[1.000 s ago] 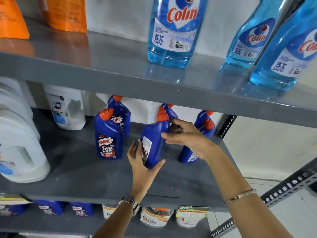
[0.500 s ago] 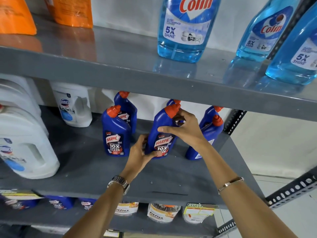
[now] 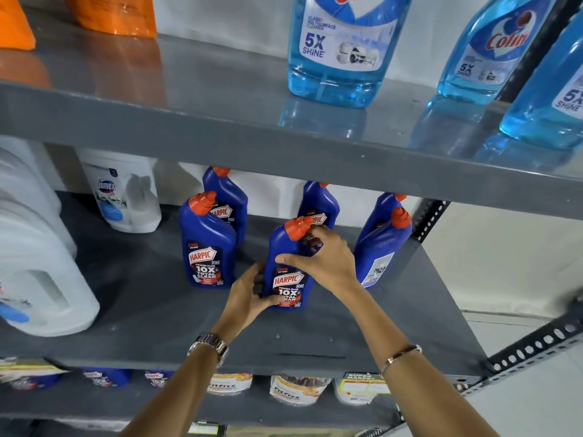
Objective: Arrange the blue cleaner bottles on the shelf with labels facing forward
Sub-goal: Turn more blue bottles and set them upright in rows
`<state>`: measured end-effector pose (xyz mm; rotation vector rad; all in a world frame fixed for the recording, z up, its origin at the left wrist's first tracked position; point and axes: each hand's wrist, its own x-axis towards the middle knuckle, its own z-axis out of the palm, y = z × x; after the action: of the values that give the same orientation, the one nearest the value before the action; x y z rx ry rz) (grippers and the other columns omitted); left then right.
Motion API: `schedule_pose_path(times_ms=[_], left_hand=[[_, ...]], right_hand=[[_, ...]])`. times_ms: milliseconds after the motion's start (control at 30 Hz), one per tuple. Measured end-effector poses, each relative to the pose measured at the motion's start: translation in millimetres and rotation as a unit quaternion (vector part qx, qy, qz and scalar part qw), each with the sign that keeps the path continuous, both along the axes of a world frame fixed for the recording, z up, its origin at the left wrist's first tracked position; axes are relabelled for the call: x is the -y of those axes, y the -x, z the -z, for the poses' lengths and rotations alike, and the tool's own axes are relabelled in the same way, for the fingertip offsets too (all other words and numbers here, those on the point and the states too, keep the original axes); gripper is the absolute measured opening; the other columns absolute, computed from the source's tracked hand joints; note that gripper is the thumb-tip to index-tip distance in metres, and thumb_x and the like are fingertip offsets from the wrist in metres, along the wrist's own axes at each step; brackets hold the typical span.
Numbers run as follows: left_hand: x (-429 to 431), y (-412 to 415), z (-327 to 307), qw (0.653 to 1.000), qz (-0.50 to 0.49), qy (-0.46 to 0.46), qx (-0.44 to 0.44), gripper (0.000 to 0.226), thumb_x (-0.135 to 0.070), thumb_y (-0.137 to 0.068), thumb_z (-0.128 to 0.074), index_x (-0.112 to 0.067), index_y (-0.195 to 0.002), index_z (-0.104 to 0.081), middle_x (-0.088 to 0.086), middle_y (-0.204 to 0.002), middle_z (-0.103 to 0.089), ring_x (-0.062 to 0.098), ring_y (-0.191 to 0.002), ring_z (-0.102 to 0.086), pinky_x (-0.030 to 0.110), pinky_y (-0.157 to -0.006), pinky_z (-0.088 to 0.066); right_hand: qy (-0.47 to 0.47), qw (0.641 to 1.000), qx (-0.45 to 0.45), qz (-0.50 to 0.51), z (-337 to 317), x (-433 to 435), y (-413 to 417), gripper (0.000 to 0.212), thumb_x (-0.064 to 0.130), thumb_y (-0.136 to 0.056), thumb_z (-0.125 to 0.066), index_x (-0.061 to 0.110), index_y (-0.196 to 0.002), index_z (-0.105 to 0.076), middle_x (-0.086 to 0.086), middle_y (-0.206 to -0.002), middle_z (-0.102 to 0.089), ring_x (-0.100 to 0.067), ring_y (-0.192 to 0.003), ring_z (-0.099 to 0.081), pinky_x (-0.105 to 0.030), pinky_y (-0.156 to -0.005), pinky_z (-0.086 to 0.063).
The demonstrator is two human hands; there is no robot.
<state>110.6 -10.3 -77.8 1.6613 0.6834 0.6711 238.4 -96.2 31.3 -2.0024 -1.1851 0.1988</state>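
Gripping 1 glossy, angled-neck blue bottle (image 3: 285, 272) (label seemingly forward): left hand (image 3: 249, 294), right hand (image 3: 325, 263).

The middle Harpic bottle (image 3: 288, 266) showed its back label a second ago, tipped and lifted; now it stands upright on the grey shelf (image 3: 315, 342) with its front label forward (turned by half a second ago). The left hand (image 3: 249, 294) has moved from under its base to its lower side, and the right hand (image 3: 321, 260) has slid nearer the cap.
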Motion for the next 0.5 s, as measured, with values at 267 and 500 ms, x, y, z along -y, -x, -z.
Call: schedule_pose_path(times_ms=[267,500], left_hand=[[56.3,22.8,20.8,0.965,-0.226,-0.131,0.013,0.072,0.001,-0.068,-0.075,-0.035,-0.122,-0.044,-0.007,-0.116,-0.048,0.008,-0.107,-0.048,0.028,-0.094,-0.043],[110.6,-36.3,5.0,0.983,-0.052,-0.159,0.068,0.070,0.007,-0.072,-0.063,-0.051,-0.107,-0.047,-0.020,-0.111,-0.051,-0.003,-0.105,-0.050,0.008,-0.086,-0.042]], right_hand=[[-0.163,0.986,-0.037,0.026,11.0,26.9,-7.6,0.049,0.058,-0.069,-0.065,0.031,-0.109,-0.059,0.021,-0.113,-0.053,-0.004,-0.111,-0.047,-0.013,-0.097,-0.033],[-0.194,0.956,-0.083,0.204,6.1,65.3,-91.5,0.065,0.024,-0.073,-0.077,0.014,-0.129,-0.045,0.000,-0.123,-0.048,-0.026,-0.122,-0.044,-0.044,-0.106,-0.036]])
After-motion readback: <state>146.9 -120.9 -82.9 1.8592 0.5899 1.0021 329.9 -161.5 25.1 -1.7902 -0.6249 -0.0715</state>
